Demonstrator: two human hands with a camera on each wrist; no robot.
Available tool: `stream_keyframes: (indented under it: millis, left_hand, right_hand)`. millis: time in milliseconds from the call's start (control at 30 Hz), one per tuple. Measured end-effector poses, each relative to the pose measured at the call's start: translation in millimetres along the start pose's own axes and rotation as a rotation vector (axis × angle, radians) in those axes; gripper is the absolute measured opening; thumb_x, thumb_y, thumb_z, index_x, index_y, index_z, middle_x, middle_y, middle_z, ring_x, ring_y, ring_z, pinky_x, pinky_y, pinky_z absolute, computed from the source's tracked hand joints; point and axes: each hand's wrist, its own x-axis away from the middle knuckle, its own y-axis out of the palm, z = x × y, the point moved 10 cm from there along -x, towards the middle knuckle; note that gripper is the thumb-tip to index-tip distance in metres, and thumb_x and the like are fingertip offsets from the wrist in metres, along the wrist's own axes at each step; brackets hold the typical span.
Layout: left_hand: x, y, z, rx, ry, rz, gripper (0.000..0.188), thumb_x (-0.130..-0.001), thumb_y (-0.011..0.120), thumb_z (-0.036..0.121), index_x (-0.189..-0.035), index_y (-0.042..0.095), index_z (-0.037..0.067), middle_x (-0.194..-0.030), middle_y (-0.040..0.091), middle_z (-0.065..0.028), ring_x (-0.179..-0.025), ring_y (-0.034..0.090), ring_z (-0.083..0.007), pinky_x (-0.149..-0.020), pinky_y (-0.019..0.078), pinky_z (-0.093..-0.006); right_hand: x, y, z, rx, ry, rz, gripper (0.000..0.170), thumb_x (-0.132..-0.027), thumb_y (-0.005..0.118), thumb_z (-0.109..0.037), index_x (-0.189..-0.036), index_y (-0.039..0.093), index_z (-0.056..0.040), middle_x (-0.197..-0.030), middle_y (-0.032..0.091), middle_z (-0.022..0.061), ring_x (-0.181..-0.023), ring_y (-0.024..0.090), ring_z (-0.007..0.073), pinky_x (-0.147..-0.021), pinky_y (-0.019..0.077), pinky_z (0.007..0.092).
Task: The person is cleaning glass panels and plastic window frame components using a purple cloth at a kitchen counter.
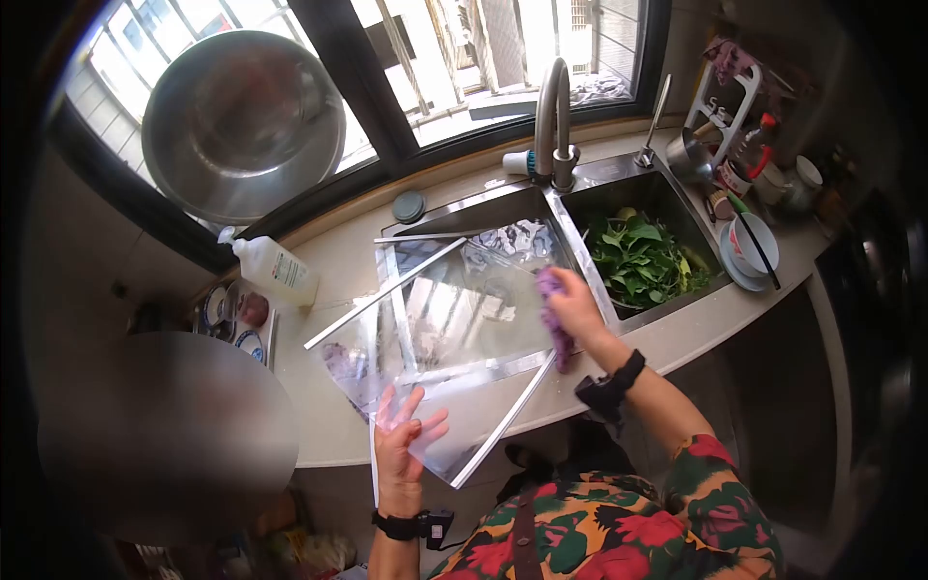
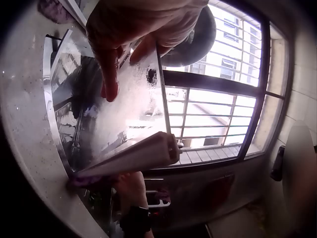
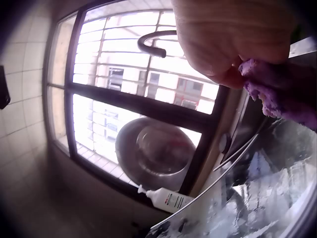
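Note:
A clear, wet panel with white strips along two edges (image 1: 454, 329) is held tilted over the left sink basin. My left hand (image 1: 398, 449) grips it at its near left corner, some fingers showing through the clear sheet. In the left wrist view, fingers of the left hand (image 2: 143, 25) lie on the panel's face near its edge. My right hand (image 1: 582, 314) holds a bunched purple cloth (image 1: 554, 324) at the panel's right side. The right wrist view shows the cloth (image 3: 280, 91) under the right hand's fingers, beside the wet sheet (image 3: 247, 193).
Green leaves (image 1: 643, 253) fill the right basin, with a faucet (image 1: 556, 126) behind. A pump bottle (image 1: 275, 269) and a tray of dishes (image 1: 273, 333) stand left. Bowls (image 1: 752, 246) sit on the right counter. A large metal basin (image 1: 242, 126) leans at the window.

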Motion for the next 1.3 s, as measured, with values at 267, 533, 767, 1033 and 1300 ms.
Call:
stream_keyframes:
  millis: [267, 533, 767, 1033, 1300]
  left_hand:
    - [-28.0, -2.9, 18.7, -0.134, -0.074, -0.027, 0.081, -0.063, 0.045, -0.011, -0.136, 0.015, 0.006, -0.124, 0.04, -0.0285, -0.084, 0.059, -0.0462, -0.066, 0.0555, -0.0468]
    - [-0.9, 34.2, 85.8, -0.267, -0.017, 0.066, 0.078, -0.063, 0.046, -0.009, -0.134, 0.017, 0.004, -0.12, 0.043, -0.0287, -0.079, 0.062, -0.0397, -0.06, 0.0576, -0.0409]
    - [3.4, 33.6, 115.9, -0.399, 0.011, 0.125, 0.08, -0.061, 0.049, -0.008, -0.135, 0.02, 0.005, -0.119, 0.047, -0.0262, -0.079, 0.062, -0.0396, -0.059, 0.0577, -0.041]
    - [8.4, 29.8, 109.4, -0.381, 0.033, 0.14, 0.079, -0.064, 0.051, -0.009, -0.135, 0.019, 0.003, -0.12, 0.045, -0.029, -0.082, 0.062, -0.0379, -0.061, 0.0574, -0.039]
    - [8.7, 20.1, 94.5, -0.354, 0.038, 0.088, 0.078, -0.067, 0.05, -0.01, -0.136, 0.017, 0.004, -0.121, 0.044, -0.0285, -0.085, 0.062, -0.037, -0.063, 0.0572, -0.038]
  right_hand:
    - [59.1, 111.3, 24.6, 0.856, -0.635, -0.679, 0.047, -0.079, 0.044, -0.004, -0.125, 0.042, -0.0135, -0.123, 0.047, 0.0105, -0.11, 0.048, 0.0277, -0.093, 0.0335, 0.0458]
    - [-34.2, 18.8, 76.0, 1.305, -0.225, -0.769, 0.019, -0.075, 0.05, -0.008, -0.087, 0.062, -0.0018, -0.086, 0.061, 0.0226, -0.082, 0.06, 0.0357, -0.072, 0.0484, 0.04]
    - [-56.3, 32.0, 85.9, 1.157, 0.346, -0.905, 0.018, -0.069, 0.055, -0.013, -0.076, 0.067, -0.0029, -0.079, 0.064, 0.0183, -0.078, 0.064, 0.0309, -0.067, 0.0506, 0.0382]
    - [-138.9, -5.3, 142.2, 1.017, 0.465, -0.464, 0.056, -0.077, 0.053, -0.02, -0.124, 0.038, 0.006, -0.123, 0.044, 0.0263, -0.116, 0.044, 0.0344, -0.097, 0.0352, 0.0376]
    - [-143.4, -9.0, 180.8, 1.27, 0.503, -0.494, 0.035, -0.068, 0.061, -0.01, -0.101, 0.06, 0.0034, -0.114, 0.054, 0.0217, -0.108, 0.052, 0.0319, -0.087, 0.044, 0.0377]
